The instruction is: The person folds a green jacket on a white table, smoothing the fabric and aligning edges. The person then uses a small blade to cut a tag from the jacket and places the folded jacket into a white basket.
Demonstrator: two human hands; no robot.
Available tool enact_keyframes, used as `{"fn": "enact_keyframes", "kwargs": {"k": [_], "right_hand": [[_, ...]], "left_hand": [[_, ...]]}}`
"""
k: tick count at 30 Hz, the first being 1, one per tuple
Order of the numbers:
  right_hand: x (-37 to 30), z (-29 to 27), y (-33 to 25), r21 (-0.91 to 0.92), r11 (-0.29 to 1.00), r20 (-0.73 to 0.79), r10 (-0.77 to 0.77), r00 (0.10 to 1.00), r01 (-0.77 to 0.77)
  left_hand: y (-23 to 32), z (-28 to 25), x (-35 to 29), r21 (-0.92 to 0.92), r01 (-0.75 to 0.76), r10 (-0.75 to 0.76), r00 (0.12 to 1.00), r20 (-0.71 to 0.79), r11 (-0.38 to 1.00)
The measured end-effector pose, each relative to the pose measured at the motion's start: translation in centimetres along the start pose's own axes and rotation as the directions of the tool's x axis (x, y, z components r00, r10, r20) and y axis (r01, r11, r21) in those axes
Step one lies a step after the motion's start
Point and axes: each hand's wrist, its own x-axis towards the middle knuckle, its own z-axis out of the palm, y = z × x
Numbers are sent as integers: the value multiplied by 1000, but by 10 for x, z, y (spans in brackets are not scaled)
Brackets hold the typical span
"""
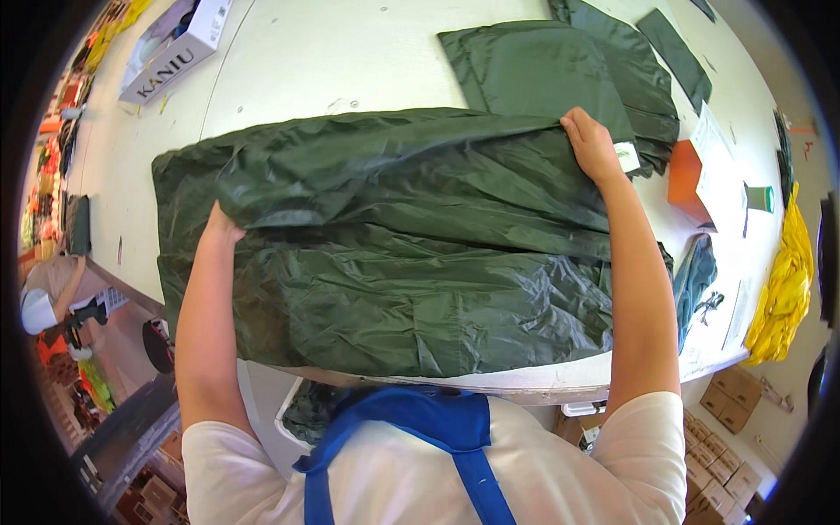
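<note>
Dark-green glossy garment (394,337) — wrinkled (squarish pocket-like panel (437,319), near side) — spread sideways along white tabletop's (297,66) near edge, top layer partly lifted in loose folds.

green fabric (376,297): thin, coated-looking, crinkled, glossy on folds
folded green pieces (534,66): similar cloth, smoother, soft sheen
tabletop (306,66): smooth, low gloss
white box (166,77): smooth cardboard
yellow bundle (779,306): crumpled, plastic-like sheen
blue apron (394,416): matt cloth
brown cartons (731,398): plain matt cardboard
</note>
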Motion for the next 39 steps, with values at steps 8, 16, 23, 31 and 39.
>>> {"fn": "enact_keyframes", "kwargs": {"k": [8, 16, 23, 31, 39], "right_hand": [[12, 41, -22, -528, 822, -24, 235, 972, -212], [8, 60, -17, -505, 809, -171, 249, 953, -302], [11, 63, -16, -509, 806, -194, 232, 953, -300], [10, 56, -33, -453, 831, -292, 203, 935, -322], [-51, 38, -267, 693, 702, -43, -189, 981, 165]], "left_hand": [[58, 93, -27, 357, -191, 154, 980, 129, 914], [82, 112, -35, 624, -398, 10, 848, 530, 672], [82, 41, -18, 457, -323, 283, 946, 155, 829], [82, 107, -35, 726, -149, 347, 929, -131, 672], [53, 203, -121, 108, -216, 146, 881, 451, 970]]}}
